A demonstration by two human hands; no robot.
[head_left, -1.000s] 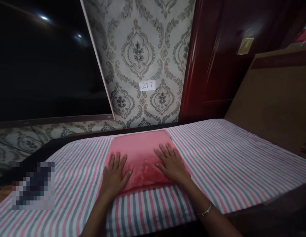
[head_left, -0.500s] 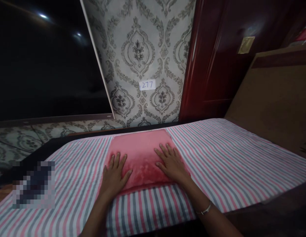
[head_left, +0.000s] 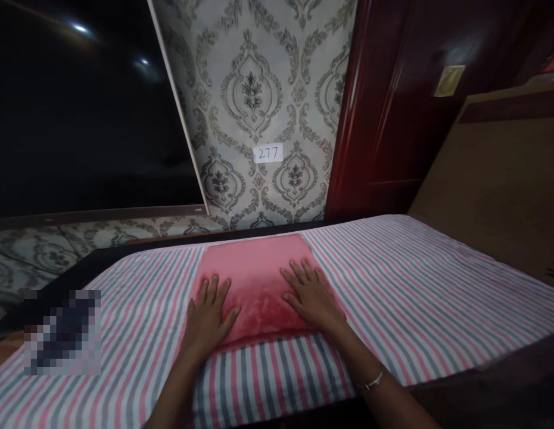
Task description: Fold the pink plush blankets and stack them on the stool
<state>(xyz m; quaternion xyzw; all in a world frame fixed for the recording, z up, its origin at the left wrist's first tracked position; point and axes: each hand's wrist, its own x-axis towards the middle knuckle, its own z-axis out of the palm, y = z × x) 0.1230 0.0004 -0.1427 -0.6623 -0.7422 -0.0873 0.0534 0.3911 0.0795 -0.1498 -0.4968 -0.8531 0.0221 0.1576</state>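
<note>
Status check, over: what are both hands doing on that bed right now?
Left hand and right hand flat, open, on pink cloth. Cloth lies folded on striped sheet. Nothing between the hands.

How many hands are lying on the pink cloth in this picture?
2. The left hand lies flat on the near left corner of the pink cloth; the right hand lies flat on its near right part. No others show.
</note>
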